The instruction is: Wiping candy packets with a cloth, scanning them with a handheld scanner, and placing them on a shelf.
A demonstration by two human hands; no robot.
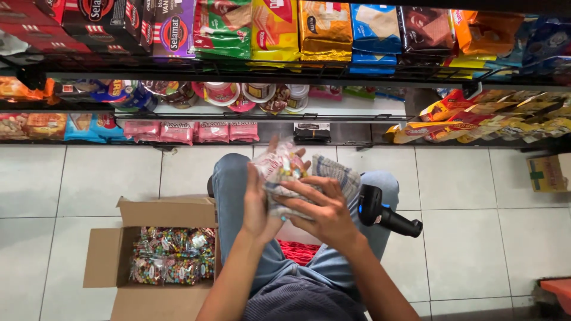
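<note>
— What do the hands have between them?

— A stack of small clear plastic packets of many-coloured candy (284,172), held above the lap of a person in blue jeans. The left hand (257,205) presses flat against the stack's left side, fingers stretched upward along it. The right hand (321,208) lies over the front of the stack, fingers spread and curled onto it, so both hands grip the packets.

— Anything else on the lap?

— A black handheld barcode scanner (383,214) rests on the right thigh, just beside the right hand but apart from it. A bit of red mesh (297,251) shows between the knees.

— And on the floor?

— An open brown cardboard box (107,255) sits on the white floor tiles (464,196) to the person's left, touching the left leg. More of the same clear candy packets (172,255) fill it.

— What stands ahead?

— A black wire shelf rack (267,74) stocked with biscuit and wafer packs in red, green, yellow, gold and blue; pink packets (193,132) line the lowest row. A small cardboard carton (550,172) stands at the far right.
</note>
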